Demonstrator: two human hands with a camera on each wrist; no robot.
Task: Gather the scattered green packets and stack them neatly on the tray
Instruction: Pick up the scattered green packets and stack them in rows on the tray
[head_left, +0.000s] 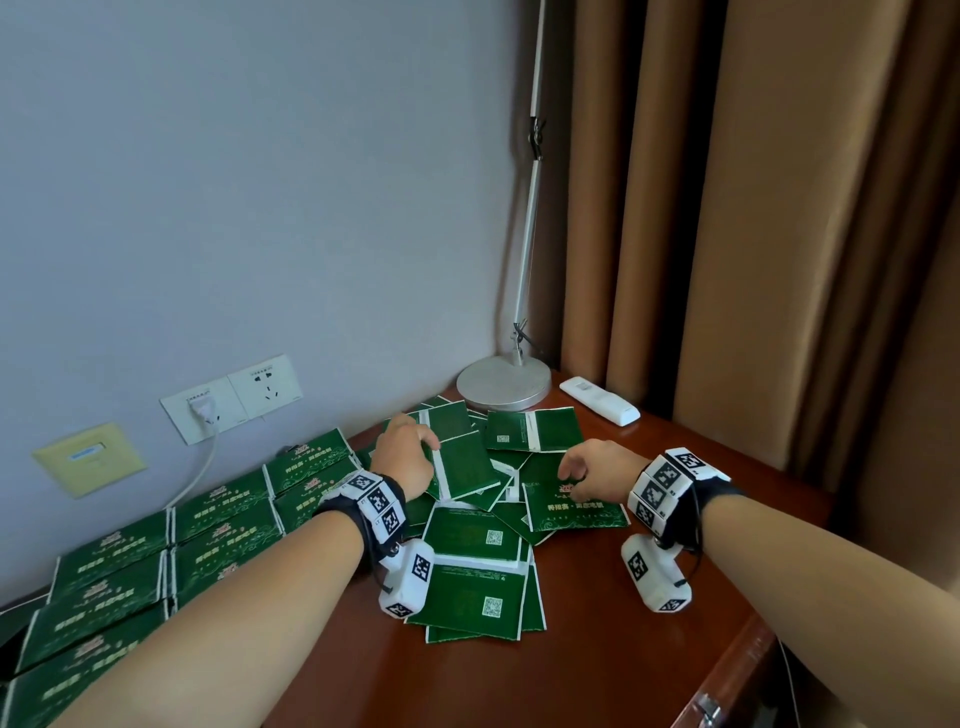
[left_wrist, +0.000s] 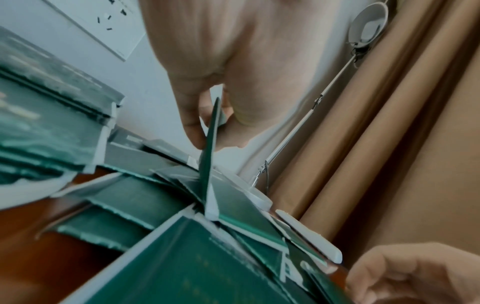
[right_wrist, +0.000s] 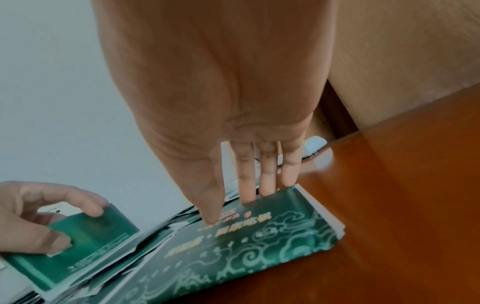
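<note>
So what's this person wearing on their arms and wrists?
Bare forearms, no sleeves. Each wrist carries a black strap ringed with white blocks printed with black square markers: left band, right band. A white marker-tagged camera pod hangs under each, with thin black cables.

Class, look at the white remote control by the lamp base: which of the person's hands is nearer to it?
Right. The right hand is over the scattered packets just in front of the remote control; the left hand is farther away, across the pile, pinching a packet.
</note>
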